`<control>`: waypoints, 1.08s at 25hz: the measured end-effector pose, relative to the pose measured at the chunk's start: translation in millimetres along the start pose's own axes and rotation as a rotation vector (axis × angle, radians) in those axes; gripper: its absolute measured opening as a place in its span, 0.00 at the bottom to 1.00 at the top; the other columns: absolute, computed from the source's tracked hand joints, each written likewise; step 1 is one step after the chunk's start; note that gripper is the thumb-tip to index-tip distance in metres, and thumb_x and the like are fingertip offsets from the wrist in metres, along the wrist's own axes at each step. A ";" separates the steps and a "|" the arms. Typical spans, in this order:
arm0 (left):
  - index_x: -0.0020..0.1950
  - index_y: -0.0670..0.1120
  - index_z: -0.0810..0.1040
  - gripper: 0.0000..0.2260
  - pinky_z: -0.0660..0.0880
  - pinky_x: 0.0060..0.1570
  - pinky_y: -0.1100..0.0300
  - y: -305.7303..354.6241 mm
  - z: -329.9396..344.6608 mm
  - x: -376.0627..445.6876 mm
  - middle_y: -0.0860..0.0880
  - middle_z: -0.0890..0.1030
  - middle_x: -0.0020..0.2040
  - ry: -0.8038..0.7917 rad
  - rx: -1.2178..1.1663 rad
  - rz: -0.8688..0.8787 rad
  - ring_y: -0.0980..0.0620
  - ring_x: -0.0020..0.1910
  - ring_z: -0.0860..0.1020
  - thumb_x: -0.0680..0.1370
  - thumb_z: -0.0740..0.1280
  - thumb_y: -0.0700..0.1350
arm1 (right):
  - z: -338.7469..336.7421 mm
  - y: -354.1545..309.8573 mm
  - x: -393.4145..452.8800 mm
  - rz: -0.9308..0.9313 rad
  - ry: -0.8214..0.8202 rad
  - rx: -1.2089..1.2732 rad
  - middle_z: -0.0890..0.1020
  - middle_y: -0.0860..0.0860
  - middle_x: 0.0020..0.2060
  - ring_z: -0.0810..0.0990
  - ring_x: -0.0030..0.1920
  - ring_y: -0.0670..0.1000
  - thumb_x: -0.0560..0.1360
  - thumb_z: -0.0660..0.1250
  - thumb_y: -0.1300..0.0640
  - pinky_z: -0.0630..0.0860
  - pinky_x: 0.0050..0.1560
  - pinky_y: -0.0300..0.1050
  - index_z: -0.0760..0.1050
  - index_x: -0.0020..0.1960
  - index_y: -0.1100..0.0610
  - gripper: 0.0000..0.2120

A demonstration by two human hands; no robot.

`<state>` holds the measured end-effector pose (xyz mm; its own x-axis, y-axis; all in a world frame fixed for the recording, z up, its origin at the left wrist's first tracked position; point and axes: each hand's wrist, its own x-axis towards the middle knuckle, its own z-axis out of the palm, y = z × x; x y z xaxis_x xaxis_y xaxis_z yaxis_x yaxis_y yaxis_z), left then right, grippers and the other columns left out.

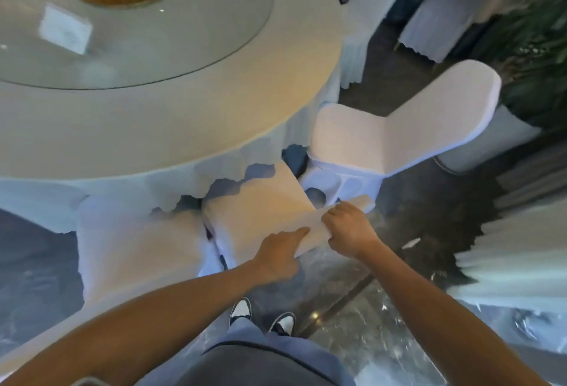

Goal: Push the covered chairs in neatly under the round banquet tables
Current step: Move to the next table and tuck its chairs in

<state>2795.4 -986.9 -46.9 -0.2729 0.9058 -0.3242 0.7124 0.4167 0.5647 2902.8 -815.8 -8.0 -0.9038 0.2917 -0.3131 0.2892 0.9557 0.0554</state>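
Both hands gripped the top edge of a white-covered chair (264, 201), left hand (280, 255) closed on its near end, right hand (349, 229) closed further along, chair seat partly under the round worktop (190, 128), second chair (399, 137) standing just beside, pulled out, shoes (264, 318) on the floor below

The dark marbled floor (408, 263) carries the round clothed table (171, 128) and white-covered chairs (395, 140); on the table lies a glass turntable (199, 33); on that, a card (66, 30).
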 end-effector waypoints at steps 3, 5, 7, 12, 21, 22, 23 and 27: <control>0.76 0.52 0.65 0.30 0.73 0.55 0.53 -28.0 -13.3 4.7 0.45 0.78 0.65 0.038 -0.025 -0.053 0.42 0.58 0.78 0.75 0.70 0.46 | -1.8 -16.0 28.0 -0.044 0.036 0.041 0.81 0.51 0.40 0.76 0.41 0.55 0.65 0.66 0.58 0.73 0.45 0.48 0.78 0.42 0.54 0.06; 0.75 0.53 0.68 0.28 0.73 0.57 0.55 -43.4 -23.4 7.7 0.47 0.78 0.66 0.085 -0.012 -0.118 0.44 0.60 0.77 0.75 0.69 0.51 | -5.6 -22.5 47.6 -0.129 0.103 0.098 0.81 0.52 0.35 0.76 0.37 0.57 0.61 0.69 0.61 0.74 0.40 0.48 0.78 0.38 0.55 0.07; 0.74 0.53 0.69 0.29 0.71 0.56 0.56 -51.6 -32.9 10.2 0.48 0.78 0.66 0.099 -0.039 -0.148 0.45 0.61 0.77 0.72 0.64 0.54 | -9.6 -19.2 65.9 -0.236 0.131 0.119 0.81 0.52 0.34 0.76 0.37 0.58 0.59 0.69 0.62 0.73 0.39 0.47 0.80 0.40 0.56 0.10; 0.72 0.56 0.72 0.26 0.70 0.56 0.58 -46.2 -23.3 16.0 0.51 0.78 0.66 0.238 -0.001 -0.351 0.48 0.62 0.76 0.74 0.67 0.48 | 2.4 8.0 87.1 -0.343 0.061 0.234 0.84 0.52 0.51 0.80 0.48 0.57 0.66 0.69 0.49 0.77 0.47 0.51 0.77 0.62 0.51 0.24; 0.65 0.63 0.77 0.20 0.70 0.45 0.59 -15.5 -22.9 21.6 0.53 0.84 0.54 0.263 0.154 -0.576 0.50 0.49 0.81 0.74 0.66 0.48 | 2.2 19.7 98.7 -0.583 -0.009 0.171 0.84 0.51 0.46 0.81 0.40 0.53 0.73 0.66 0.49 0.72 0.42 0.40 0.77 0.60 0.50 0.16; 0.65 0.63 0.77 0.20 0.69 0.44 0.59 -11.7 -17.7 22.7 0.53 0.84 0.53 0.272 0.158 -0.574 0.50 0.48 0.81 0.74 0.66 0.48 | 2.5 23.1 97.4 -0.588 -0.016 0.144 0.84 0.51 0.46 0.81 0.41 0.53 0.73 0.67 0.49 0.73 0.43 0.41 0.77 0.61 0.49 0.17; 0.65 0.62 0.77 0.20 0.68 0.42 0.60 -6.2 -12.7 23.5 0.53 0.84 0.52 0.276 0.159 -0.571 0.50 0.48 0.81 0.74 0.65 0.47 | 3.2 27.3 95.2 -0.593 -0.019 0.131 0.85 0.51 0.47 0.81 0.41 0.53 0.72 0.67 0.49 0.73 0.43 0.41 0.77 0.62 0.49 0.18; 0.62 0.62 0.79 0.18 0.65 0.40 0.62 -1.3 -5.2 24.1 0.54 0.85 0.50 0.335 0.139 -0.549 0.51 0.47 0.81 0.74 0.65 0.48 | 5.2 36.9 90.5 -0.604 -0.043 0.157 0.84 0.51 0.52 0.82 0.46 0.54 0.73 0.69 0.49 0.78 0.51 0.47 0.76 0.63 0.49 0.19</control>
<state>2784.7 -965.3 -51.5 -0.7908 0.5488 -0.2711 0.4830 0.8315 0.2743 2833.2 -754.3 -39.2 -0.9098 -0.3028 -0.2836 -0.2226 0.9331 -0.2824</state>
